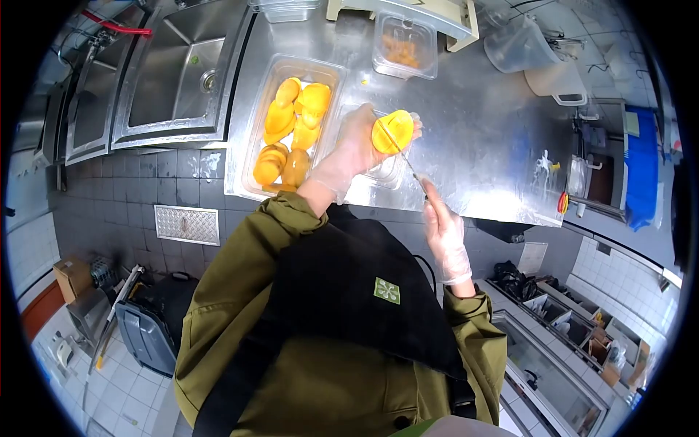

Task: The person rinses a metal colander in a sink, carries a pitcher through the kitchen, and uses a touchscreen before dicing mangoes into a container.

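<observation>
On my gloved left hand (355, 146) rests a yellow mango half (397, 125), cut face up, with my fingertips curled round its far side. A slim knife (412, 169) crosses the flesh, its handle gripped in my gloved right hand (445, 237), closer to the counter's front edge. Below the fruit, a clear plastic container (389, 175) is partly covered by my left hand. To the left, a large clear tub (339, 71) holds several peeled mango pieces (279, 121).
Behind the mango half stands a smaller clear container (431, 64) with orange pieces inside. A steel sink (156, 109) adjoins the steel counter (495, 131) on the left. White pitchers (557, 80) are at the back right, and a blue cloth (642, 167) hangs far right.
</observation>
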Demonstrator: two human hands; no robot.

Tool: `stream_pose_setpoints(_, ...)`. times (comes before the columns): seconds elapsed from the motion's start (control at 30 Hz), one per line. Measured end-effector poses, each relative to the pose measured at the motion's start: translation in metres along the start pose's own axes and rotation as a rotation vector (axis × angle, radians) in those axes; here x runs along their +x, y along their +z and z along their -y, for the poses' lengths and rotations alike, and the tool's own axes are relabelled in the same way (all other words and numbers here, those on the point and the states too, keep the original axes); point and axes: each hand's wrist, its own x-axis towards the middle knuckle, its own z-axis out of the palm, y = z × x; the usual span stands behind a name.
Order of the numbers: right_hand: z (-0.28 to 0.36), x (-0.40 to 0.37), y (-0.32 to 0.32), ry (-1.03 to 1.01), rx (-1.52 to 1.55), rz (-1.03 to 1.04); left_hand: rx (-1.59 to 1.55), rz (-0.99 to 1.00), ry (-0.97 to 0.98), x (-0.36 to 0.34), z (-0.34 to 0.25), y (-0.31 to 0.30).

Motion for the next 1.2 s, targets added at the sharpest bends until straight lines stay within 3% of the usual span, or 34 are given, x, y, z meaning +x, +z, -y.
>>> stream_pose_setpoints(0.27,-0.006,0.005,0.015,0.177,-0.075,0.127,0.135,-0.143,0.052,0.004,0.006,-0.002)
stream_pose_setpoints(0.47,0.005,-0.001,0.002,0.010,0.111,-0.007,0.000,-0.029,0.013,-0.006,0.004,0.005)
stream_pose_setpoints(0.77,-0.005,0.001,0.019,0.131,0.025,0.033,0.121,-0.045,0.058,0.000,0.011,0.013)
stream_pose_setpoints(1.07,-0.001,-0.002,0.012,0.024,0.051,-0.027,0.023,-0.021,-0.017,-0.006,0.009,0.020)
stream_pose_setpoints(1.2,-0.015,-0.003,0.026,0.086,0.058,0.023,0.074,-0.120,0.074,-0.005,0.013,0.022)
